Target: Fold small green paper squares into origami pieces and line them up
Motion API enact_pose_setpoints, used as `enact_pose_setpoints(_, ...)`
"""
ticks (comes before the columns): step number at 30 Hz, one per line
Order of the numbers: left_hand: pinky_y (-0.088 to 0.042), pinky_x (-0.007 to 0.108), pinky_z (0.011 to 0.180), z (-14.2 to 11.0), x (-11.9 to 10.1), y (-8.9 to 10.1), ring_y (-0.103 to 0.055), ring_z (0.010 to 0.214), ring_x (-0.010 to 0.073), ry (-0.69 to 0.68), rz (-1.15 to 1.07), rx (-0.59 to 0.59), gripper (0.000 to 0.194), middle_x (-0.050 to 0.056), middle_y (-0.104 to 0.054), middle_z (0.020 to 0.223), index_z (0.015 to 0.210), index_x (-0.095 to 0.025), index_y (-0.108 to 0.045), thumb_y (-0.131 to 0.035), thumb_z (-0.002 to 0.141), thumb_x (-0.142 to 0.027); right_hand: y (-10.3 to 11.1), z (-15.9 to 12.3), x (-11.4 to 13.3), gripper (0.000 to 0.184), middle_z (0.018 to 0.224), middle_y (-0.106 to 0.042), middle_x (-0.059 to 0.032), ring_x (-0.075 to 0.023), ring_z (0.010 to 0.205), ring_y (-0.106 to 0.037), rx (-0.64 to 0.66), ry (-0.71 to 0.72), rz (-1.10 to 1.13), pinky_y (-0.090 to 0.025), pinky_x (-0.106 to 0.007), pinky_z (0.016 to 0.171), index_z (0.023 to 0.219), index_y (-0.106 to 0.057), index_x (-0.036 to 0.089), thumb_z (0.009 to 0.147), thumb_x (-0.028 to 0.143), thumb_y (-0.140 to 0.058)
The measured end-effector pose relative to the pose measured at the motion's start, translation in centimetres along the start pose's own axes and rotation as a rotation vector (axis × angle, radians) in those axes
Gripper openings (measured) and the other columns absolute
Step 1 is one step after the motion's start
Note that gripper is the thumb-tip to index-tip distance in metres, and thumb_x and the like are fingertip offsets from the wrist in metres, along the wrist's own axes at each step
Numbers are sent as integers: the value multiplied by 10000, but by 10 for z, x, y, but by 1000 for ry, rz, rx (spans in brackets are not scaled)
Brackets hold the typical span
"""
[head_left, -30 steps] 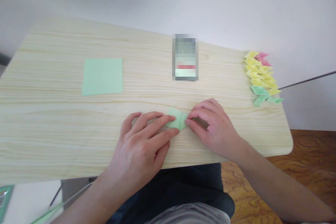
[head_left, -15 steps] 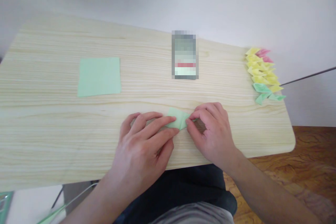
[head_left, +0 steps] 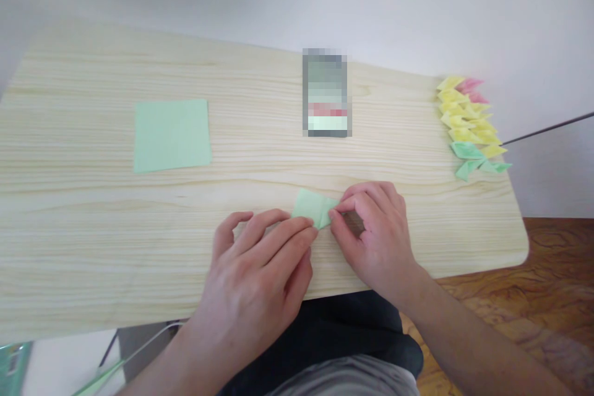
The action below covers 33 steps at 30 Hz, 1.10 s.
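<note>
A small folded piece of green paper (head_left: 310, 205) lies on the table between my hands, a crease running across it near its right end. My left hand (head_left: 260, 266) is open over its lower left part; the stretched fingers press its near edge against the table, and the thumb is tucked low beside them. At the paper's right corner, the thumb and index finger of my right hand (head_left: 374, 235) are closed in a pinch. My fingers hide both ends of the paper.
A square green sheet (head_left: 172, 136) lies to the left on the wooden table (head_left: 250, 111). Farther back in the middle is a blurred-out phone-like object (head_left: 327, 93). Several folded yellow, pink and green paper pieces (head_left: 468, 124) sit along the right edge. A wall stands behind.
My left index and middle fingers have come together and slid down toward the paper's near edge, uncovering more of it. My right hand keeps its pinch. The view has shifted slightly.
</note>
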State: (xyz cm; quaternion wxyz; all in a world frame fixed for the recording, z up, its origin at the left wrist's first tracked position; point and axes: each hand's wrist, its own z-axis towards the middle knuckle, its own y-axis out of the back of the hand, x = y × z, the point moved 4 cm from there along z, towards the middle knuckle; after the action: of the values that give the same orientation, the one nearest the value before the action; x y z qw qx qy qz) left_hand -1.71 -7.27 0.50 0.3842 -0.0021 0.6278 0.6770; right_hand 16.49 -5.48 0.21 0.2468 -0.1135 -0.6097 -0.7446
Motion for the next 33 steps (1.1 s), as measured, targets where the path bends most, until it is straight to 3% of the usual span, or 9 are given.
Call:
enact_pose_setpoints(27,-424,550,1062,-2,-4,-2,-596,1202,299,-65,69,32,421,-14,-723,1278,1305,-321,-659,-660,901,-202,1,-2,-3,49,1041,-703,-47,-272,1047,-564,-22,-29,53,-409,-478,941,907,-633,252,916,239,-679)
enact_pose_setpoints(33,-404,565,1090,-3,-6,-1,-575,1232,308,-74,100,61,412,-17,-708,1312,1318,-299,-654,-646,916,-210,1,-2,-4,90,1081,-698,-58,-271,1066,-562,-3,-33,55,-410,-466,950,1030,-654,255,939,259,-658)
